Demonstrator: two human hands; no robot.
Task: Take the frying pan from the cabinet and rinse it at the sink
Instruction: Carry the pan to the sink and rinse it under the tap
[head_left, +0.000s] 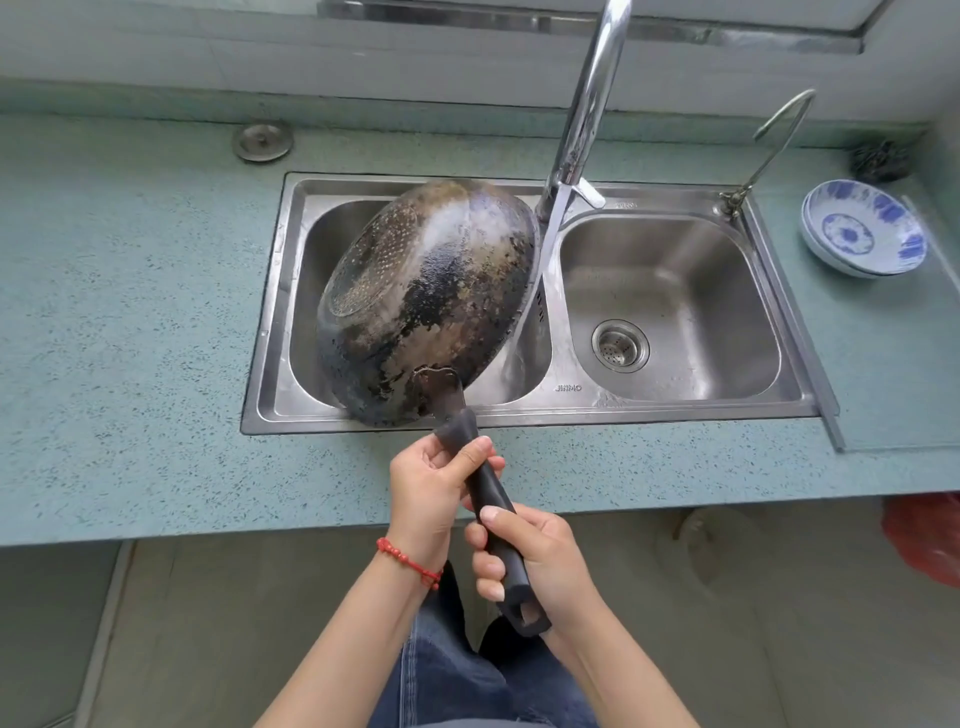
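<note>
A blackened, scorched frying pan (426, 296) is tipped on its side over the left basin of the steel double sink (524, 415), its underside facing me. Its long black handle (493, 509) reaches back over the counter edge. My left hand (434, 493) grips the handle near the pan; a red bracelet is on that wrist. My right hand (530, 561) grips the handle lower down, near its end. A stream of water runs from the tall chrome faucet (587, 104) and falls just past the pan's right rim.
A teal speckled counter (130, 312) surrounds the sink. Stacked blue-and-white bowls (865, 228) sit at the right, a dark scrubber (880, 158) behind them. A small second tap (769, 140) stands by the right basin, whose drain strainer (620, 345) shows. A round metal cap (262, 140) lies back left.
</note>
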